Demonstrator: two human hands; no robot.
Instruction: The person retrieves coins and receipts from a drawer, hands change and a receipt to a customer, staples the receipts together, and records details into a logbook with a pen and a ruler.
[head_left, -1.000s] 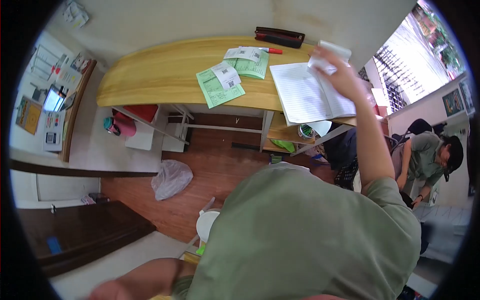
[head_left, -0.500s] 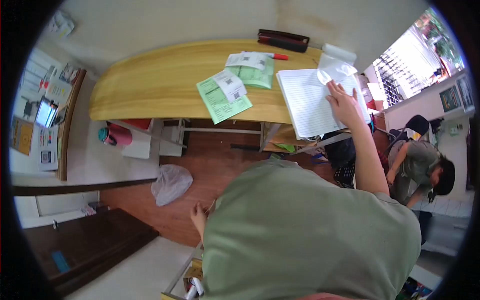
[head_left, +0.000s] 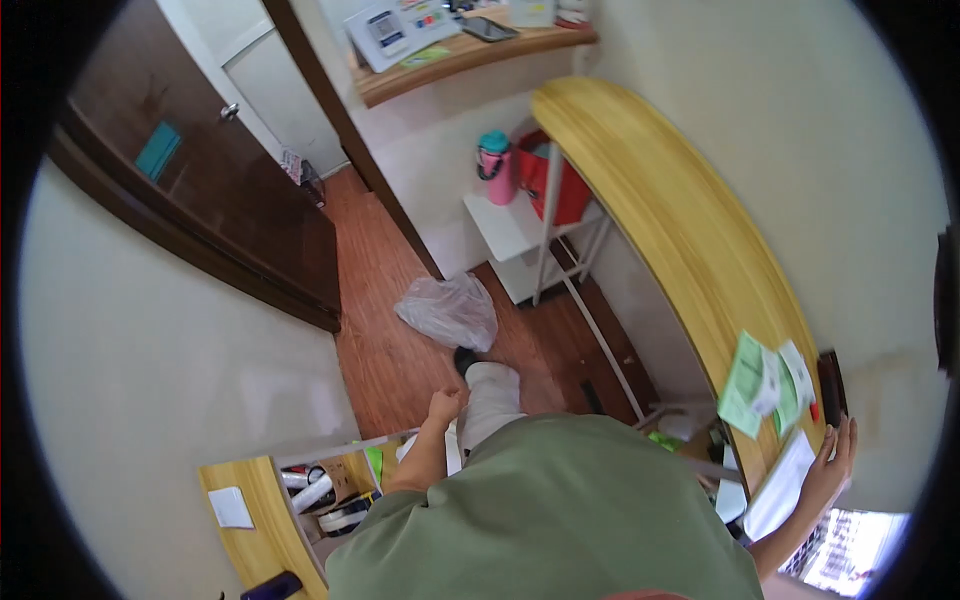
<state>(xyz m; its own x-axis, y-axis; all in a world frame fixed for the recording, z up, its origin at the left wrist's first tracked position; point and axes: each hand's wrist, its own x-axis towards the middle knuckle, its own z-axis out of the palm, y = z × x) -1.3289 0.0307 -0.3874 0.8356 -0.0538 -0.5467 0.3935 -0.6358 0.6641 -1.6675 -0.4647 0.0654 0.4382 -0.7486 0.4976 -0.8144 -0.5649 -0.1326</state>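
My right hand (head_left: 835, 465) is at the right edge of the yellow wood-topped desk (head_left: 690, 230), fingers stretched out, beside a lined notepad (head_left: 783, 487). Just beyond the fingertips lies a long dark object (head_left: 831, 388) that looks like a stapler. Green printed slips (head_left: 742, 388) with white labels lie on the desk near it, next to a red-capped marker (head_left: 814, 411). Down by my leg hangs my left hand (head_left: 445, 405), its fingers curled in, with nothing visible in them.
A translucent plastic bag (head_left: 450, 312) sits on the wooden floor by my foot. Beyond stand a pink bottle (head_left: 496, 175) and a red bag (head_left: 565, 185) on a white shelf (head_left: 500, 228). A brown door (head_left: 200, 190) is at left; an open drawer (head_left: 330, 490) is behind my left arm.
My view has swung left toward the door and floor bag. My right hand has moved from flat on the notepad to its far edge. The other person is out of view.
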